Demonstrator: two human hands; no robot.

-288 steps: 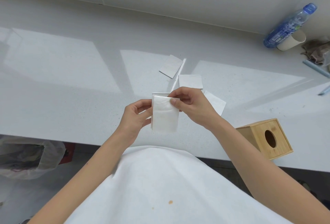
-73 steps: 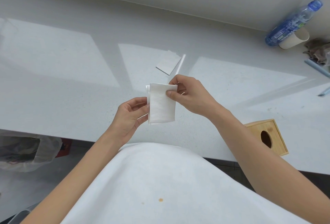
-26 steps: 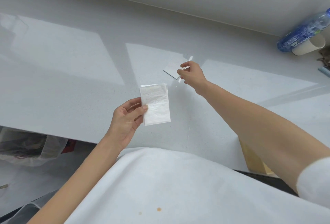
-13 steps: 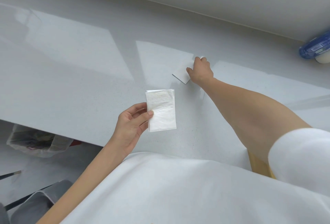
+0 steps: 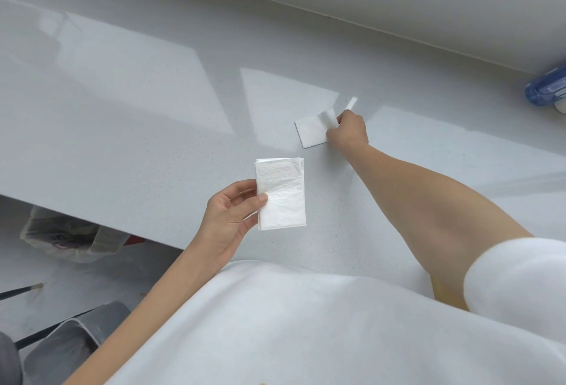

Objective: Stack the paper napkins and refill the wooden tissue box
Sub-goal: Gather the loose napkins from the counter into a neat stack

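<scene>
My left hand [image 5: 228,219] holds a stack of folded white paper napkins [image 5: 281,194] by its left edge, above the near part of the grey counter [image 5: 137,102]. My right hand [image 5: 349,131] reaches far across the counter and pinches the right edge of a single napkin [image 5: 311,131], whose corner is lifted and curled while the rest lies flat. Of the wooden tissue box, only a sliver [image 5: 442,292] shows under my right arm at the lower right.
A white strip [image 5: 350,104] lies just beyond my right hand. A blue plastic bottle [image 5: 546,87] lies at the far right by the wall. Below the counter's left edge are a bag-lined bin [image 5: 67,236] and a grey chair [image 5: 70,344].
My right hand left the stack, reached out to the far napkin and is now lifting its edge. My left hand keeps the stack. The view has shifted left.
</scene>
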